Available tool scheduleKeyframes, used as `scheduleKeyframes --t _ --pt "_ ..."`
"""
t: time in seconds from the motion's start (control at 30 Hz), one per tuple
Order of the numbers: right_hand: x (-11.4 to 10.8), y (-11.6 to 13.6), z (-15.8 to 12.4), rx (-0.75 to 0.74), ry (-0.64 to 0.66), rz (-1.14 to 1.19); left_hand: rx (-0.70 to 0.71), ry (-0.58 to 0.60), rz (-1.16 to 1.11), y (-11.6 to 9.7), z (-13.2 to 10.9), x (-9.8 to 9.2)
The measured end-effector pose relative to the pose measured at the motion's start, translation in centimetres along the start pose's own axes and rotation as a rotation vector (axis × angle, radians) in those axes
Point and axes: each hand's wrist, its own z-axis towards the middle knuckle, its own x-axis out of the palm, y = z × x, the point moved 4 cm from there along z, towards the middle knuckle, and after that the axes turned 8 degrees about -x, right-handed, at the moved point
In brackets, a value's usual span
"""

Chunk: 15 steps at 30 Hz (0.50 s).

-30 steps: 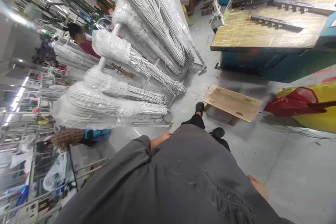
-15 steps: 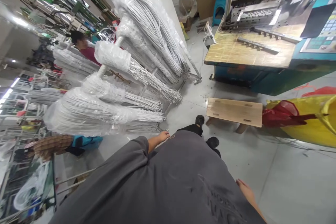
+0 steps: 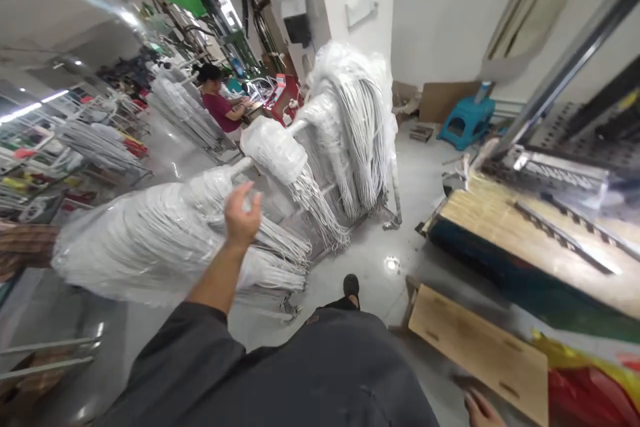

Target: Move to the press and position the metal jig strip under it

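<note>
My left hand (image 3: 242,213) is raised in front of me with the fingers loosely curled and nothing in it. It hovers just before the plastic-wrapped bundles of white wire (image 3: 165,247) hung on a rack, close to the upper bundle (image 3: 274,149). Only the fingertips of my right hand (image 3: 477,408) show at the bottom edge, held low by my side and empty. My dark shirt fills the lower middle, and one black shoe (image 3: 351,284) stands on the grey floor.
A low wooden stool (image 3: 475,347) stands at my right foot, beside a yellow and red bag (image 3: 595,380). A teal machine with a wood-topped bed (image 3: 530,240) is at right. A seated person in a red top (image 3: 220,107) works at the back. More wire racks (image 3: 180,113) line the left.
My left hand has risen from my hip to the wire bundles. My head has lifted and turned, so the far wall and the seated person now show higher in view.
</note>
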Motion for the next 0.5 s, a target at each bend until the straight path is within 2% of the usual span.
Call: scheduleKeyframes --t 0.07,0.1,0.13,0.2,0.27,0.33,0.4,0.43,0.5 --pt "1.4 9.4 7.3 -0.113 -0.039 0.023 0.003 -0.17 -0.002 1.8 6.2 -1.2" --pt "2.4 15.2 10.6 -0.217 -0.033 0.047 -0.043 -0.193 0.001 2.6 8.7 -0.8" --pt "3.5 21.4 13.4 -0.303 -0.048 0.072 -0.109 -0.182 0.009 3.2 10.7 0.3" --pt "6.0 34.2 17.7 -0.517 -0.038 0.128 -0.239 -0.087 0.049 3.6 13.6 3.4" --pt "8.4 46.2 20.5 -0.695 -0.049 0.281 -0.256 0.047 0.12 3.2 15.0 6.4" --pt "10.4 56.2 22.7 -0.827 -0.029 0.443 -0.206 0.112 0.215 2.7 15.6 7.7" --pt "11.8 64.3 24.9 -0.94 -0.012 0.561 -0.223 0.111 0.343 2.8 15.8 7.1" --pt "12.2 67.6 26.3 -0.977 -0.032 0.606 -0.268 0.124 0.427 3.0 15.8 6.6" --pt "12.9 73.0 29.6 -0.975 -0.109 0.67 -0.382 0.235 0.609 3.4 15.7 5.8"
